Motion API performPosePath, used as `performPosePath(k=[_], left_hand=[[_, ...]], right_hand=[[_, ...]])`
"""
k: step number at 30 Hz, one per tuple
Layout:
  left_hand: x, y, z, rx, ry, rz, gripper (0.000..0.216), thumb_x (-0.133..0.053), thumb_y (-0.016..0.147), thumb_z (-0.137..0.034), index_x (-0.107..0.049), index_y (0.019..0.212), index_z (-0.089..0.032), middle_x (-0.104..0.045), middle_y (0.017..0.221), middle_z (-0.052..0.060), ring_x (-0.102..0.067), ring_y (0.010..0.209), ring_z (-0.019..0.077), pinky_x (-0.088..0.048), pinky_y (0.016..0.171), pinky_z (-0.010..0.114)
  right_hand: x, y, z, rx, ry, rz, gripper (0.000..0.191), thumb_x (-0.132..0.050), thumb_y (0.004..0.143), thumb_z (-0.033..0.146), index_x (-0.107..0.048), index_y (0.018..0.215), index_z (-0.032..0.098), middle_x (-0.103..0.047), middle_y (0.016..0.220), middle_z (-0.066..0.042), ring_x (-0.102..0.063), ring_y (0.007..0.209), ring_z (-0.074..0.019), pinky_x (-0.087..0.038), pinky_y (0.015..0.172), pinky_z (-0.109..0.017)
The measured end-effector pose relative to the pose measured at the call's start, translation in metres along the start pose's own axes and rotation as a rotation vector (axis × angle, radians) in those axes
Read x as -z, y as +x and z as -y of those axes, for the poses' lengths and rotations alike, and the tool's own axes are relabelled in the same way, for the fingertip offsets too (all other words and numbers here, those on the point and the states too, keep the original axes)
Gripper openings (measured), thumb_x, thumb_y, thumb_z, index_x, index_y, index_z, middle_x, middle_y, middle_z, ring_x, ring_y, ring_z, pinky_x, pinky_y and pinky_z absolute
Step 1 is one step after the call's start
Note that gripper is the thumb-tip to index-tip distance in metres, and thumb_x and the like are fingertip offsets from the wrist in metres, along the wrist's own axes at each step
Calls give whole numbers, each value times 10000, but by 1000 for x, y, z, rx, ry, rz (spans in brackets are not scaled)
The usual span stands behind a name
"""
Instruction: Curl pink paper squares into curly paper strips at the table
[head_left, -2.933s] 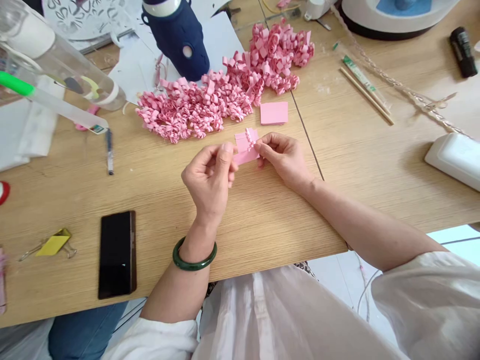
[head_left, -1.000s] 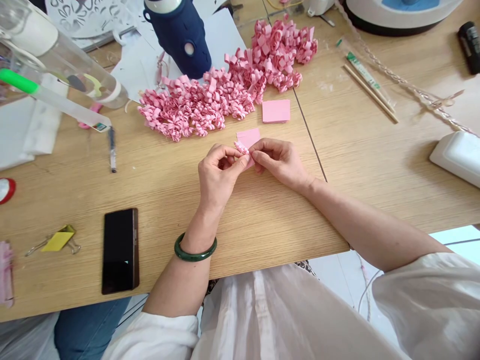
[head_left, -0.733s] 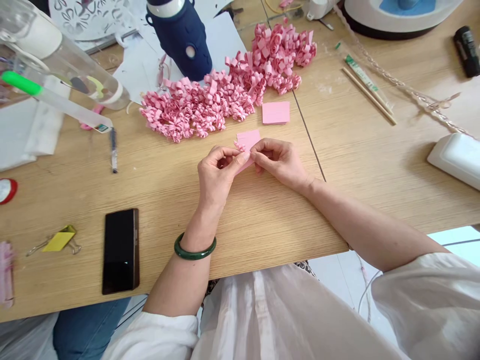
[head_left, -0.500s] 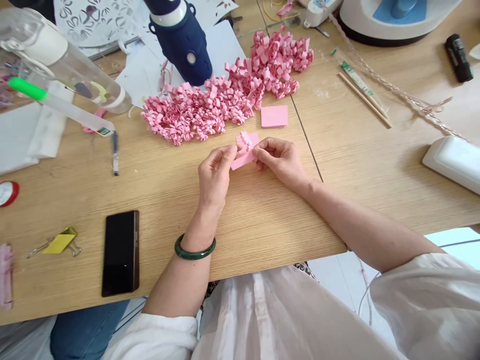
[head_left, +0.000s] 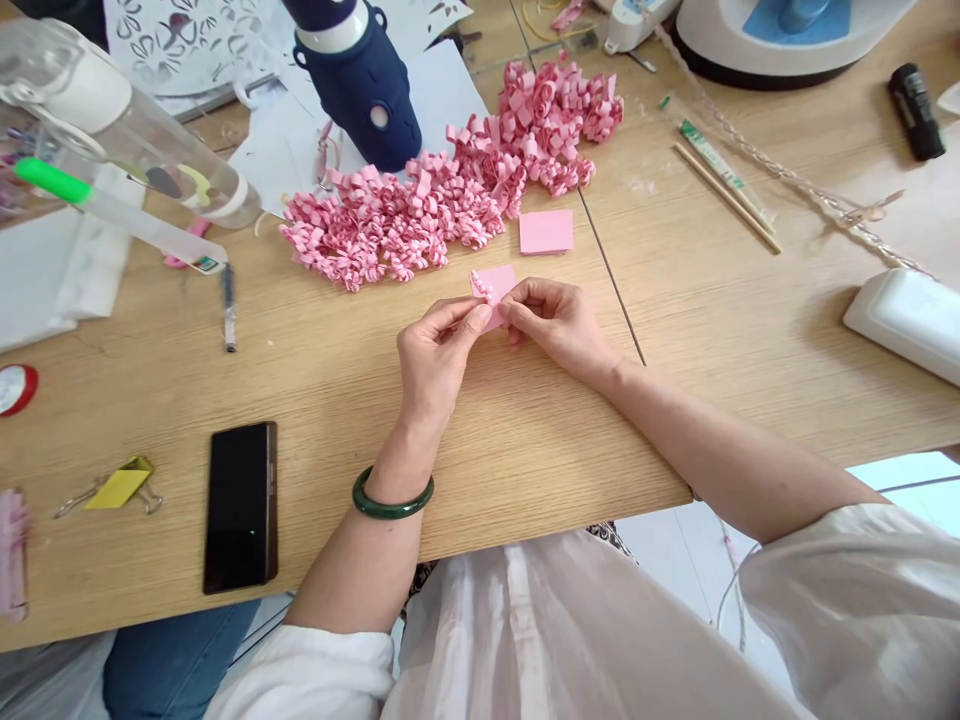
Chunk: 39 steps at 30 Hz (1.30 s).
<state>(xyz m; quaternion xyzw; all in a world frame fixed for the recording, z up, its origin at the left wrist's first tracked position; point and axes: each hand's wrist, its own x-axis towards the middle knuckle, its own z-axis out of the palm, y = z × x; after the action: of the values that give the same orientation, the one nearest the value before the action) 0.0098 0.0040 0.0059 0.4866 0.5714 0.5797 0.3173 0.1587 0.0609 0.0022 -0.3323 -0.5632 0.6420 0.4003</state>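
Between my hands is a small piece of pink paper [head_left: 498, 282] with a row of little curled strips along its left side. My left hand [head_left: 439, 345] pinches it at the lower left, thumb against the fingers, near the curls. My right hand [head_left: 553, 322] grips its right edge between thumb and forefinger. Part of the sheet is hidden behind the fingertips. Just beyond lies a small stack of pink paper rectangles [head_left: 546, 232]. A long heap of curled pink paper strips [head_left: 405, 215] stretches behind my hands.
Behind the heap stands a dark blue bottle [head_left: 364, 95]. At left are a clear bottle [head_left: 172, 150], a pen [head_left: 229, 310], a yellow binder clip [head_left: 124, 487] and a phone [head_left: 241, 507]. Wooden sticks [head_left: 727, 197], a braided cord [head_left: 795, 180] and a white device [head_left: 911, 325] are on the right.
My left thumb and fingers have shifted slightly right and down along the pink paper, closer to my right hand. The paper's lower strip, visible before, is now mostly covered.
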Motion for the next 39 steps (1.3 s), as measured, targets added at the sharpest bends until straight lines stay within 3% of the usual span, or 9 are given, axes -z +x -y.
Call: performPosePath(k=[10, 17, 23, 27, 31, 33, 36, 39], left_hand=[[-1, 0, 3, 47, 31, -23, 162, -776, 821, -366, -795, 847, -208, -790, 850, 17, -733, 823, 159, -574, 813, 265], [-5, 1, -3, 162, -180, -50, 292, -765, 826, -427, -767, 1015, -204, -778, 1102, 68, -751, 969, 199, -626, 801, 298], [-3, 2, 2, 251, -298, -17, 320, -832, 749, -419, -680, 914, -193, -770, 947, 44, -764, 880, 182, -634, 852, 345], [-2, 4, 0, 234, -358, -45, 300, -815, 766, -421, -643, 869, -198, -769, 893, 26, -765, 840, 173, -634, 848, 352], [0, 6, -2, 239, -352, -49, 299, -830, 752, -415, -660, 852, -190, -765, 822, 22, -743, 741, 154, -634, 746, 302], [1, 7, 0, 220, -337, -42, 305, -858, 717, -409, -683, 832, -187, -763, 808, 18, -731, 726, 150, -629, 704, 280], [3, 8, 6, 156, -281, -10, 295, -873, 698, -397, -734, 861, -193, -770, 839, 19, -728, 753, 150, -624, 693, 261], [5, 9, 11, 58, -177, 24, 308, -831, 765, -378, -760, 1012, -208, -773, 867, 23, -725, 767, 138, -611, 710, 236]], right_hand=[[-2, -1, -1, 23, -24, 16, 224, -742, 883, 285, -605, 769, 150, -606, 705, 21, -551, 551, -55, -502, 501, -177], [0, 1, 0, 31, 10, -85, 246, -719, 913, 293, -594, 749, 159, -598, 637, 31, -550, 525, -58, -483, 502, -181], [0, 1, 1, 48, 13, -119, 318, -744, 883, 409, -607, 742, 160, -620, 662, 21, -556, 529, -61, -488, 524, -197], [0, -1, 3, 34, 21, -27, 406, -792, 804, 528, -632, 787, 155, -625, 700, 9, -559, 573, -73, -499, 538, -204], [0, -2, 6, 29, 101, -59, 524, -852, 713, 561, -649, 1007, 177, -670, 960, -41, -640, 786, -129, -573, 614, -227], [1, -1, 6, -3, 162, -63, 573, -862, 702, 555, -622, 1086, 203, -670, 979, -38, -652, 813, -145, -588, 617, -237], [2, 1, 4, -70, 194, -7, 540, -873, 690, 537, -614, 1028, 205, -667, 888, -21, -649, 755, -141, -583, 595, -241], [1, 1, 1, -87, 120, 45, 464, -870, 695, 517, -623, 892, 178, -654, 805, -13, -610, 666, -115, -553, 565, -238]])
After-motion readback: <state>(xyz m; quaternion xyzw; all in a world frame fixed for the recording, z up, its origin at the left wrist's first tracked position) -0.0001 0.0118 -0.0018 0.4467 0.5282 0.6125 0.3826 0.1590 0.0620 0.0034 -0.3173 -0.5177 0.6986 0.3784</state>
